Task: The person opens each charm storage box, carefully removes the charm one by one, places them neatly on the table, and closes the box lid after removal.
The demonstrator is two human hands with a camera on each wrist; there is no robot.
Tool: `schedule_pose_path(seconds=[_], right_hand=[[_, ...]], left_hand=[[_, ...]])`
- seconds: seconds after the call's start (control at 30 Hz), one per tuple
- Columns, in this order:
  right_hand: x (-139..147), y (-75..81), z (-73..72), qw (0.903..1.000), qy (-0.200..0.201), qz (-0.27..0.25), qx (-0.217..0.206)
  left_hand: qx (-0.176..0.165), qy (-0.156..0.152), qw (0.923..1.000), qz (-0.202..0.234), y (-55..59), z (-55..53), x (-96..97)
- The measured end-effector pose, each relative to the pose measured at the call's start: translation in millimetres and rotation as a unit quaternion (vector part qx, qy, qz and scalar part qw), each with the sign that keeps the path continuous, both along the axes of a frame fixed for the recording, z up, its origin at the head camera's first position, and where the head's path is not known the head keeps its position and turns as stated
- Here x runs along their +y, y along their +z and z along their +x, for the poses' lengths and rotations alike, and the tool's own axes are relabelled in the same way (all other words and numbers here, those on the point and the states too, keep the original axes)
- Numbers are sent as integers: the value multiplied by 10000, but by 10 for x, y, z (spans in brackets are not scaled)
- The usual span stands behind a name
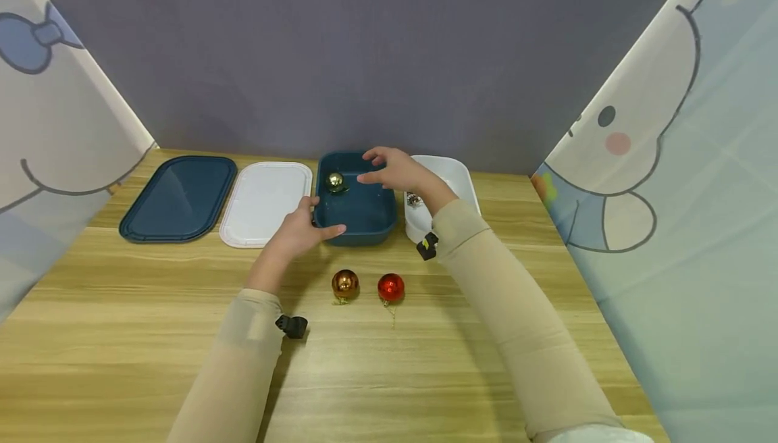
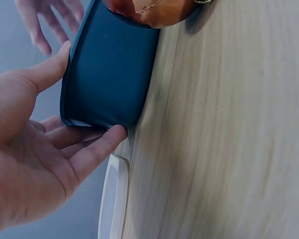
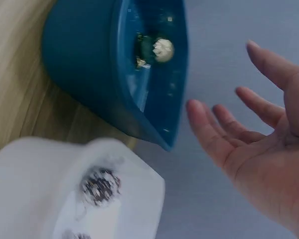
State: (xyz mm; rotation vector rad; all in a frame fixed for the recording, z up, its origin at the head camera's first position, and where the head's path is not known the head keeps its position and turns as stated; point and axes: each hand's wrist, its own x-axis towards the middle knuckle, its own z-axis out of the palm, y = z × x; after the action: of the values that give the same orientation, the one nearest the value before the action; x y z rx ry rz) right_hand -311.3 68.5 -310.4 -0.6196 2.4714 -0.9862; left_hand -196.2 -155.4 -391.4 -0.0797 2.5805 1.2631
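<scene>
At the back of the table stands a dark blue box (image 1: 363, 238) with a shiny gold bauble (image 1: 335, 181) inside, near its left wall. My left hand (image 1: 296, 230) holds the box at its front left corner, thumb at the rim and fingers against the side, as the left wrist view (image 2: 45, 144) shows. Over the box's right rear part hovers my right hand (image 1: 398, 169), fingers spread and nothing in them. Just right of it, partly hidden by my right wrist, is a white box (image 1: 464, 183) holding small brown-and-white pine cones (image 3: 101, 186).
An orange-gold bauble (image 1: 345, 283) and a red bauble (image 1: 391, 287) lie on the wooden table in front of the blue box. Left of the boxes lie a white lid (image 1: 266, 204) and a dark blue lid (image 1: 179, 198). A grey wall panel (image 1: 340, 58) rises behind.
</scene>
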Motion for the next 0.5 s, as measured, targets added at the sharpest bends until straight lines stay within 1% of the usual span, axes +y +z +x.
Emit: schedule_pose_path(seconds=[0.07,0.17,0.3,0.4,0.5], right_hand=[[-137,-60,-110,9999,10,-148,-67],[-335,-147,-275,9996,31,-262,-59],[-533,-270,-423,9992,245,161,277],[-627,-357,-469,9950,569,680,465],[-680,-404,-495,9905,811,987,502]], left_hand=[[-2,24,10000,-25,7,-1,-29],[52,39,10000,-48,8,-27,-64],[108,-24,9999,9,-30,-64,-63],[69,-77,9999,-7,-68,-67,-46],[81,-113,9999,-37,-94,-71,-24]])
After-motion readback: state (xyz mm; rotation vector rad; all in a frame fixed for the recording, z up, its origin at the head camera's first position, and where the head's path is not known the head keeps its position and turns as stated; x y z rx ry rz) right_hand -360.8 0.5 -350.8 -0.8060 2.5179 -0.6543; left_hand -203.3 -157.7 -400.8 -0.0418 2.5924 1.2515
